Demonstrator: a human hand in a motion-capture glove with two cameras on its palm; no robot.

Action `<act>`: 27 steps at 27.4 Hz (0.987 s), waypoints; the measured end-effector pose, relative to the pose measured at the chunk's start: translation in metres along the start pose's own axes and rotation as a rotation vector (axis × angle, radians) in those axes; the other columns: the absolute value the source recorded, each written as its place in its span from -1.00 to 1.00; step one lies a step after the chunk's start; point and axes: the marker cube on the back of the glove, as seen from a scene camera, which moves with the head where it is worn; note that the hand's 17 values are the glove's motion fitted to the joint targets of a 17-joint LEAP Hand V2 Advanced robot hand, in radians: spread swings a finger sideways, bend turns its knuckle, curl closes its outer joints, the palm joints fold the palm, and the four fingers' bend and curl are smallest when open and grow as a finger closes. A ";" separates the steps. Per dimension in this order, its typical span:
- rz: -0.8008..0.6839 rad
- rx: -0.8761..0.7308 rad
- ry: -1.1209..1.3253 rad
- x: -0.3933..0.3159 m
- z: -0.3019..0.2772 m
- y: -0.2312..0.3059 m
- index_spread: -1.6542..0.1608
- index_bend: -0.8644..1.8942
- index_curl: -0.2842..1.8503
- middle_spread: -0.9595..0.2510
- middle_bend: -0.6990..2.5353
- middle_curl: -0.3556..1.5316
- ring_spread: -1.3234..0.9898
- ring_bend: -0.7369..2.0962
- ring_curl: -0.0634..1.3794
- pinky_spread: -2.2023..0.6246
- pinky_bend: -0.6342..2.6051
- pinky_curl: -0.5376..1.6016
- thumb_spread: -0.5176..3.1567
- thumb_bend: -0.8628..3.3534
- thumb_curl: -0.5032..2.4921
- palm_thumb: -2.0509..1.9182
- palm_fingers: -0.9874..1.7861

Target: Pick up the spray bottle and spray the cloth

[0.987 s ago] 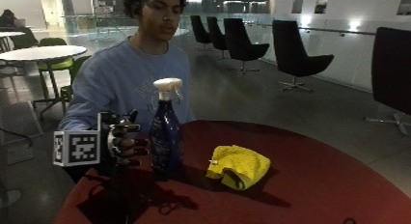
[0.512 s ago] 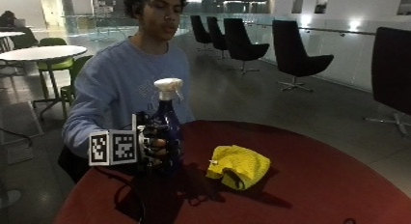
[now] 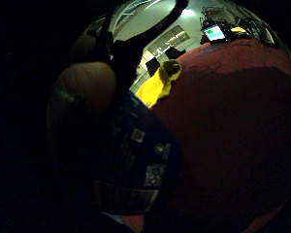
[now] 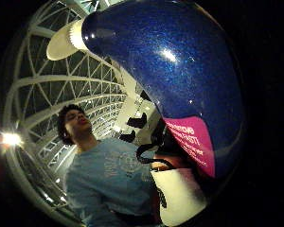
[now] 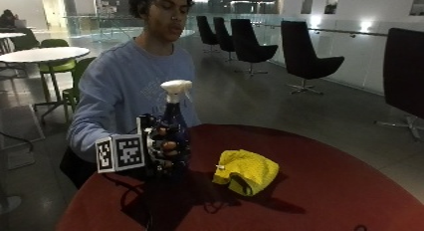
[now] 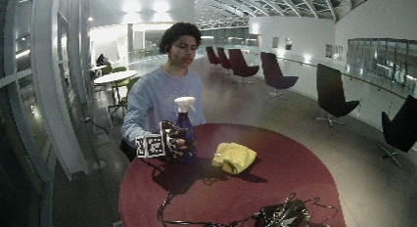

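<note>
Step in hand: pick-up. My gloved right hand (image 5: 162, 149) has its fingers curled round the body of the blue spray bottle (image 5: 173, 126), gripping it below the white trigger head (image 5: 175, 87). The bottle stands upright at the near edge of the round red table (image 5: 331, 191); I cannot tell whether its base rests on the surface or has just come clear of it. In the thumb-side palm view the blue wall of the bottle and its pink label (image 4: 191, 142) fill much of the field, which agrees with a close grasp.

The yellow cloth (image 5: 246, 170) lies crumpled on the table, near the bottle but apart from it. The nozzle does not yet appear to point down at it.

Next move, as I judge it: raise the bottle, turn the nozzle toward the cloth, and bring a finger up onto the trigger. My present grip sits low on the body, so it will probably need shifting upward first.

Compared with a second ago: my hand was then just beside the bottle; it has now closed round it. The cloth has not moved.
</note>
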 end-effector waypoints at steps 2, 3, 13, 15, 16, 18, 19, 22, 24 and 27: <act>0.006 -0.017 -0.014 -0.004 -0.001 -0.003 0.40 -0.32 -0.63 0.57 -0.31 -0.24 0.18 0.01 -0.45 0.76 -0.27 -0.19 -0.21 -0.58 -0.38 0.41 0.12; 0.013 -0.030 -0.022 -0.007 -0.002 -0.005 0.40 -0.32 -0.63 0.57 -0.31 -0.24 0.18 0.01 -0.45 0.76 -0.27 -0.19 -0.21 -0.58 -0.38 0.41 0.13; 0.264 -0.262 -0.086 -0.027 -0.007 -0.036 0.41 -0.33 -0.64 0.57 -0.31 -0.22 0.18 0.03 -0.42 0.76 -0.27 -0.18 -0.22 -0.60 -0.34 0.41 0.18; 0.331 -0.318 -0.095 -0.031 -0.006 -0.041 0.41 -0.33 -0.64 0.57 -0.31 -0.21 0.18 0.02 -0.42 0.76 -0.27 -0.18 -0.22 -0.60 -0.33 0.41 0.18; 0.370 -0.348 -0.100 -0.033 -0.004 -0.044 0.41 -0.33 -0.64 0.57 -0.31 -0.21 0.18 0.02 -0.41 0.76 -0.27 -0.18 -0.22 -0.60 -0.33 0.41 0.18; 0.451 -0.406 -0.100 -0.035 -0.001 -0.048 0.41 -0.33 -0.64 0.57 -0.31 -0.21 0.18 0.02 -0.41 0.76 -0.27 -0.18 -0.22 -0.60 -0.32 0.41 0.19; 0.491 -0.434 -0.094 -0.035 0.001 -0.048 0.41 -0.33 -0.64 0.57 -0.31 -0.21 0.19 0.02 -0.41 0.76 -0.28 -0.18 -0.22 -0.60 -0.32 0.41 0.19; 0.606 -0.503 -0.053 -0.033 0.006 -0.051 0.41 -0.33 -0.64 0.58 -0.31 -0.21 0.19 0.02 -0.41 0.76 -0.28 -0.17 -0.22 -0.60 -0.32 0.41 0.19; 0.670 -0.534 -0.016 -0.029 0.009 -0.053 0.42 -0.34 -0.64 0.58 -0.31 -0.20 0.20 0.02 -0.41 0.76 -0.27 -0.17 -0.22 -0.60 -0.31 0.41 0.19; 0.734 -0.567 0.046 -0.022 0.013 -0.055 0.42 -0.34 -0.64 0.59 -0.31 -0.20 0.20 0.02 -0.41 0.76 -0.27 -0.17 -0.22 -0.60 -0.30 0.41 0.19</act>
